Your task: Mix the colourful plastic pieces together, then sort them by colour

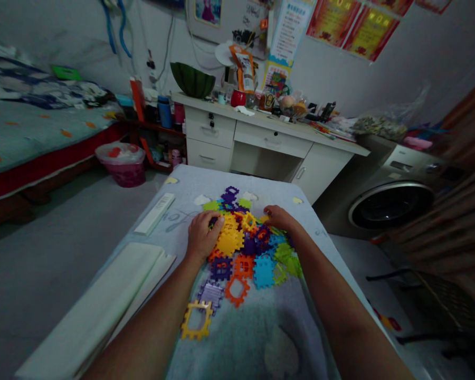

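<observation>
A heap of flat, toothed plastic building tiles (248,247) in yellow, orange, purple, blue and green lies on a cloth-covered table (261,338). My left hand (203,234) rests curled on the heap's left side, fingers closed against a yellow tile (228,240). My right hand (279,216) lies on the heap's far right edge, fingers bent down onto the tiles. A loose yellow frame tile (197,320) and an orange one (237,291) lie nearer to me.
A long white box (155,213) and folded white sheets (103,306) lie at the table's left. Beyond stand a white desk (269,140) crowded with items, a washing machine (391,200), a pink bin (123,163) and a bed (35,137).
</observation>
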A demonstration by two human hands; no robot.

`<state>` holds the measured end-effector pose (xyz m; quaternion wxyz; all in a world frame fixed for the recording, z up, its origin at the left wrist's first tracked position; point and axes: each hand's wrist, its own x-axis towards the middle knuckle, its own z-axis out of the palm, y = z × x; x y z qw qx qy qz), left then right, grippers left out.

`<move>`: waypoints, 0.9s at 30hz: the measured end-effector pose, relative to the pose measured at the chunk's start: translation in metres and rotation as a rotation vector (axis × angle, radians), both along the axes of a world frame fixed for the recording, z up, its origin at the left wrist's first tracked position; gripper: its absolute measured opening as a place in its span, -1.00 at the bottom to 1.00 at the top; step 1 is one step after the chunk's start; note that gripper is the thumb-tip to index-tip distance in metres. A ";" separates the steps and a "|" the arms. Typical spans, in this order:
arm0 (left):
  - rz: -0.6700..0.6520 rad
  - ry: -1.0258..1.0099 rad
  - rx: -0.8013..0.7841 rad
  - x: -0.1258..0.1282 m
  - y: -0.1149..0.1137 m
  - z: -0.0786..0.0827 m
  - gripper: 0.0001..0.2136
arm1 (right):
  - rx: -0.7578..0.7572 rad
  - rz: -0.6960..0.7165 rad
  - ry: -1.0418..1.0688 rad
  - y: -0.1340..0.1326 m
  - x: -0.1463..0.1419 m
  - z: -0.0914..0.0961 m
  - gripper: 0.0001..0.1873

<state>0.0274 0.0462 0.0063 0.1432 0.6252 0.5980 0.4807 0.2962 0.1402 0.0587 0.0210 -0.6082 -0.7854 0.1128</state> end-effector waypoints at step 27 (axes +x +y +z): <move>0.004 0.017 -0.008 0.000 0.001 -0.003 -0.68 | 0.044 0.255 0.118 0.060 -0.140 -0.003 -0.66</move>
